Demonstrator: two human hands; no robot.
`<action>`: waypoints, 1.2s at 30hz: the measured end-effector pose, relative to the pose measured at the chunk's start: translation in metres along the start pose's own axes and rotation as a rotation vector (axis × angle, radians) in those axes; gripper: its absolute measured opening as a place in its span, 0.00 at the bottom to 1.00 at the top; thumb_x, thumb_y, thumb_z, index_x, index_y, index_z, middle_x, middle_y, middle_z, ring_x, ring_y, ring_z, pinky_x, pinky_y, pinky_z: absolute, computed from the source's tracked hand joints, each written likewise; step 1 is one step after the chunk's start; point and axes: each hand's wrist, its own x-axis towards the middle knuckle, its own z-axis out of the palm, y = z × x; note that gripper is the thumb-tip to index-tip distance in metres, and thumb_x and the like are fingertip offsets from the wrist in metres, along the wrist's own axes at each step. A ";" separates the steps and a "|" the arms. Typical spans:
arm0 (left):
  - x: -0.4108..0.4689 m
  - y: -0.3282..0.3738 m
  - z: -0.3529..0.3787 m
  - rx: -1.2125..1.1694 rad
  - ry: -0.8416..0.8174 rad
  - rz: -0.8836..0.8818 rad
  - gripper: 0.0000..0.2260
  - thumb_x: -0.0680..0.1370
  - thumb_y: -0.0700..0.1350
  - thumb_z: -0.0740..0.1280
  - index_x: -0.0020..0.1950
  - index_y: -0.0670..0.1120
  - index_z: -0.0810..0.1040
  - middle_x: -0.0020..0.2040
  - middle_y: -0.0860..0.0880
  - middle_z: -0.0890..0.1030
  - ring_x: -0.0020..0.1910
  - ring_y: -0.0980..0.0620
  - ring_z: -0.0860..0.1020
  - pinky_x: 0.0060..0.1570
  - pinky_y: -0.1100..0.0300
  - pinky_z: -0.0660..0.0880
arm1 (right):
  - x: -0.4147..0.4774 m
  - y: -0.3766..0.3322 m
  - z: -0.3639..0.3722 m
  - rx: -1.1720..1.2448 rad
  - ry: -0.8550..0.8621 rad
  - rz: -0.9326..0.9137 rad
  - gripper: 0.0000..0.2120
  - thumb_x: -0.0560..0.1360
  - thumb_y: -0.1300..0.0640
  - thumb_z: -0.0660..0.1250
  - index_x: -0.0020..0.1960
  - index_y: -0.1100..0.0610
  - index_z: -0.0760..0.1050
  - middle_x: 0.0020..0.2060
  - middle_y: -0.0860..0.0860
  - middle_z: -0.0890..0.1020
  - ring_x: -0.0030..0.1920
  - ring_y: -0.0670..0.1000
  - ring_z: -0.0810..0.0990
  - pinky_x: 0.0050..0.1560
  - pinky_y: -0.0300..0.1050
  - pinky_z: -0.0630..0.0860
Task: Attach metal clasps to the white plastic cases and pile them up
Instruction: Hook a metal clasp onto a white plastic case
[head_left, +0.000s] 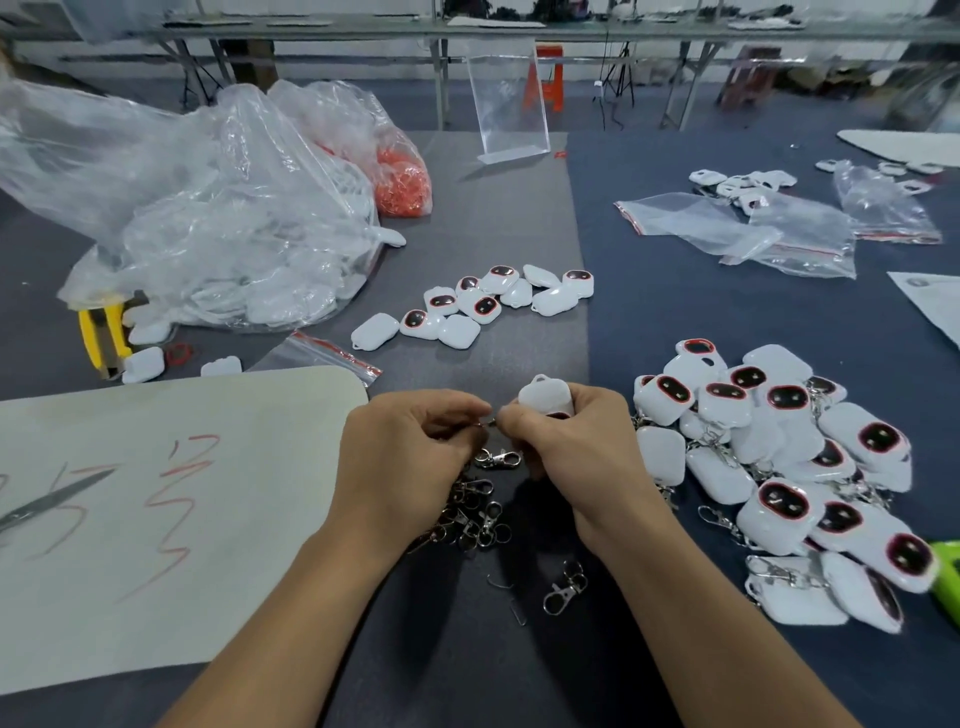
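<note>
While a white case is gripped in curled fingers of the R hand, just left of the finished pile, and its clasp ring is pinched by fingertips of the L hand, risk is noted: ring may be lost among loose clasps below if pinch slips.

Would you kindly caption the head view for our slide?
Left hand pinches a metal clasp; right hand grips a white case.

Large white sheet: red and grey hand-drawn strokes, not readable as letters or numbers.
Paper at the right edge: faint round stamp, too blurred to read.
Readable text: none.
</note>
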 end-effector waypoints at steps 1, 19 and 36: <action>0.000 0.000 0.000 -0.014 0.006 -0.004 0.13 0.69 0.38 0.79 0.43 0.57 0.88 0.37 0.66 0.84 0.38 0.68 0.82 0.40 0.74 0.75 | 0.000 0.000 0.000 -0.003 0.005 -0.004 0.10 0.67 0.61 0.75 0.31 0.58 0.76 0.27 0.51 0.73 0.29 0.49 0.68 0.28 0.40 0.65; 0.004 0.005 0.000 -0.242 0.053 -0.015 0.10 0.73 0.37 0.76 0.43 0.54 0.87 0.37 0.58 0.86 0.37 0.59 0.84 0.41 0.68 0.77 | -0.010 -0.009 0.001 -0.251 0.048 -0.243 0.04 0.67 0.55 0.76 0.37 0.47 0.86 0.32 0.46 0.86 0.36 0.49 0.85 0.39 0.51 0.83; -0.004 0.008 0.004 0.136 0.086 0.240 0.05 0.73 0.45 0.73 0.44 0.55 0.86 0.39 0.60 0.84 0.38 0.58 0.82 0.41 0.56 0.77 | -0.011 -0.016 -0.007 -0.661 0.113 -0.542 0.06 0.66 0.57 0.80 0.38 0.48 0.84 0.33 0.42 0.81 0.36 0.45 0.80 0.36 0.33 0.71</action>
